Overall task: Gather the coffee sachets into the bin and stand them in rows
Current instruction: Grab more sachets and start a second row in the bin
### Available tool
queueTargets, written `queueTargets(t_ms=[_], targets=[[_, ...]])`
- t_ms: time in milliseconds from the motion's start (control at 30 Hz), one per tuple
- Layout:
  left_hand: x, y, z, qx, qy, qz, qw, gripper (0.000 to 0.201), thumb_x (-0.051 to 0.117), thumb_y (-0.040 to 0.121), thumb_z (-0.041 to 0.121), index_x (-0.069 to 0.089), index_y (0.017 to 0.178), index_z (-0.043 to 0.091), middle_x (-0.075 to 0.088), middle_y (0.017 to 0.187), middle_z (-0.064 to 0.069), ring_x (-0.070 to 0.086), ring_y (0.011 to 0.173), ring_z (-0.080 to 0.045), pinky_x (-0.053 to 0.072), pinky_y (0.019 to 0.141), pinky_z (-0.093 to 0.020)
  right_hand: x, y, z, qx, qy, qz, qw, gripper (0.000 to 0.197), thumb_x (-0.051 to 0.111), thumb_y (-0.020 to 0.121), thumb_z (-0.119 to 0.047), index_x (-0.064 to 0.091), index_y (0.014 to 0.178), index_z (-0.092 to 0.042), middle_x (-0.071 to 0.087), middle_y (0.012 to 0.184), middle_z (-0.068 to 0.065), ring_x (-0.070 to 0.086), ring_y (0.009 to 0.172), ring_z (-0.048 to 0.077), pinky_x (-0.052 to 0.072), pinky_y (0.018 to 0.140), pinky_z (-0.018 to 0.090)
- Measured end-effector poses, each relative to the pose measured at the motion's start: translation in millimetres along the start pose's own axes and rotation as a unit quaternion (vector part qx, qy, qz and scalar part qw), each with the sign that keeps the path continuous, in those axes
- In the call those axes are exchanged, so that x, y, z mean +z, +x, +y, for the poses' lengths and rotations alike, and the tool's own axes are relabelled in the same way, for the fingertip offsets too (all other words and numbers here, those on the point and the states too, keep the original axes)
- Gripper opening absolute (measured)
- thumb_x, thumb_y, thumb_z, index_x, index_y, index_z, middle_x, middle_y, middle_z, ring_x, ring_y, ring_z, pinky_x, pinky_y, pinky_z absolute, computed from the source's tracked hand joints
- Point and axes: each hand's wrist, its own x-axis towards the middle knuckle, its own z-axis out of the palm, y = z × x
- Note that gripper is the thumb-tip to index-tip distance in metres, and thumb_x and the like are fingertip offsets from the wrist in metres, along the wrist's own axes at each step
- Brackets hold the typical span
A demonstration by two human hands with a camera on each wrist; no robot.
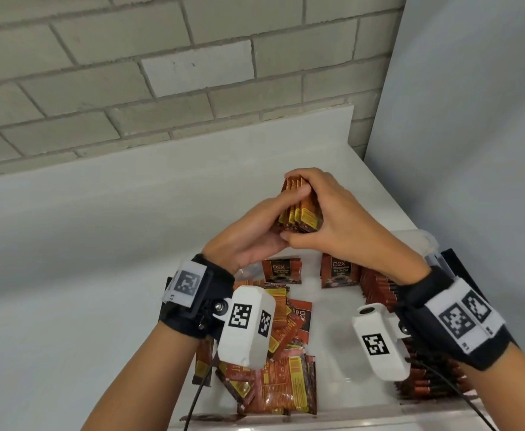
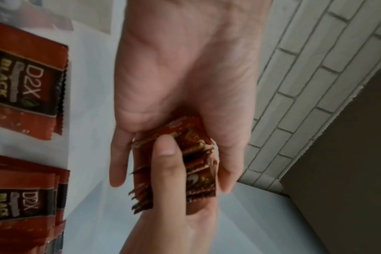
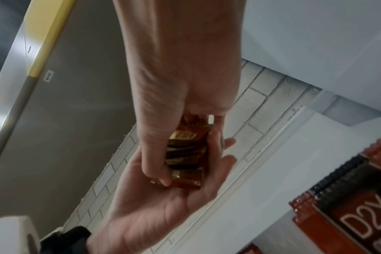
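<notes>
Head view: both hands up over the far end of the white bin (image 1: 332,396), left hand (image 1: 248,241) cupping and right hand (image 1: 332,219) clamping a stack of sachets (image 1: 301,213). Squeeze unevenly and that slick stack could fan out and spill.

Left wrist: fingers (image 2: 118,163) curled round uneven, staggered edges.

Right wrist: orange-brown packets with yellow panels, thumb (image 3: 150,154) pressing them tight.

A thick stack of red-and-brown foil coffee sachets (image 1: 300,209) sits between the left hand (image 1: 248,241) and right hand (image 1: 332,222), above the white plastic bin (image 1: 332,321), where loose sachets (image 1: 273,368) lie left and upright rows (image 1: 379,290) stand right.
</notes>
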Motion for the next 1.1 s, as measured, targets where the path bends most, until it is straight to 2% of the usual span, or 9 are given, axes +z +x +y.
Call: queueTargets(t_ms=[100, 200, 300, 433, 600, 700, 833, 933, 1100], targets=[[-5, 1, -1, 0.015, -0.003, -0.006, 1.0, 0.015, 0.058, 0.083, 0.013, 0.071, 0.088, 0.01, 0.068, 0.088, -0.008, 0.066, 0.085, -0.016, 0.053, 0.079, -0.028, 1, 1, 1, -0.007, -0.043, -0.026, 0.999, 0.091, 0.079, 0.069, -0.05, 0.034, 0.143, -0.021, 0.038, 0.12, -0.015, 0.031, 0.114, 0.004, 0.032, 0.098, 0.027], [-8, 1, 0, 0.048, -0.002, -0.002, 0.999, 0.016, 0.058, 0.082, 0.003, 0.066, 0.096, 0.004, 0.07, 0.088, -0.01, 0.068, 0.083, -0.018, 0.057, 0.076, -0.028, -2, 1, -1, 0.034, 0.006, -0.04, 0.999, 0.106, 0.068, 0.062, -0.064, 0.024, 0.149, -0.024, 0.034, 0.13, -0.013, 0.026, 0.122, 0.004, 0.031, 0.099, 0.017], [-9, 1, 0, 0.077, -0.012, 0.014, 0.997, 0.022, 0.052, 0.088, 0.003, 0.062, 0.107, 0.001, 0.071, 0.098, -0.013, 0.069, 0.092, -0.023, 0.057, 0.084, -0.035, -10, 3, -1, 0.084, 0.089, 0.033, 0.992, 0.088, 0.054, 0.073, -0.062, 0.026, 0.148, -0.024, 0.04, 0.135, -0.008, 0.038, 0.123, 0.005, 0.038, 0.09, 0.006], [-8, 1, 3, 0.085, -0.042, 0.042, 0.995, 0.025, 0.057, 0.086, 0.012, 0.061, 0.11, 0.004, 0.071, 0.101, -0.015, 0.069, 0.095, -0.024, 0.055, 0.089, -0.039, -18, 6, 8, 0.142, 0.165, 0.1, 0.971, 0.053, 0.056, 0.091, -0.042, 0.043, 0.139, -0.022, 0.057, 0.111, -0.008, 0.056, 0.099, 0.003, 0.048, 0.081, 0.015], [-5, 3, 4, 0.083, -0.063, 0.07, 0.992, 0.029, 0.052, 0.091, 0.03, 0.064, 0.108, 0.01, 0.072, 0.099, -0.009, 0.069, 0.092, -0.021, 0.058, 0.082, -0.036, -22, 6, 16, 0.141, 0.257, 0.116, 0.949, 0.029, 0.062, 0.092, -0.019, 0.063, 0.12, -0.015, 0.059, 0.082, -0.008, 0.052, 0.065, -0.006, 0.041, 0.064, 0.01], [-6, 3, 4, 0.07, -0.093, 0.071, 0.991, 0.037, 0.052, 0.089, 0.038, 0.063, 0.112, 0.011, 0.07, 0.1, -0.01, 0.068, 0.088, -0.021, 0.058, 0.076, -0.034, -28, 5, 15, 0.113, 0.313, 0.131, 0.934, 0.016, 0.062, 0.091, -0.013, 0.07, 0.104, -0.018, 0.065, 0.078, -0.012, 0.049, 0.063, 0.0, 0.04, 0.06, 0.014], [-8, 5, 4, 0.063, -0.127, 0.071, 0.987, 0.041, 0.056, 0.088, 0.038, 0.058, 0.119, 0.011, 0.066, 0.104, -0.013, 0.065, 0.083, -0.021, 0.058, 0.077, -0.035, -37, 4, 12, 0.072, 0.364, 0.128, 0.92, 0.015, 0.06, 0.089, -0.005, 0.067, 0.1, -0.012, 0.069, 0.084, 0.001, 0.061, 0.073, 0.011, 0.05, 0.07, 0.02], [-10, 6, 3, 0.058, -0.137, 0.065, 0.987, 0.037, 0.06, 0.085, 0.032, 0.06, 0.114, 0.008, 0.064, 0.103, -0.017, 0.064, 0.085, -0.023, 0.058, 0.076, -0.035, -42, 1, 11, 0.044, 0.358, 0.098, 0.928, 0.017, 0.059, 0.086, -0.012, 0.065, 0.102, -0.009, 0.07, 0.095, 0.001, 0.066, 0.091, 0.016, 0.051, 0.087, 0.024], [-9, 7, 2, 0.069, -0.147, 0.053, 0.985, 0.031, 0.058, 0.087, 0.024, 0.061, 0.114, 0.008, 0.065, 0.101, -0.017, 0.065, 0.084, -0.022, 0.058, 0.074, -0.033, -45, 0, 12, 0.047, 0.313, 0.054, 0.947, 0.021, 0.049, 0.094, -0.004, 0.068, 0.097, -0.013, 0.068, 0.101, 0.002, 0.063, 0.103, 0.017, 0.048, 0.095, 0.029]])
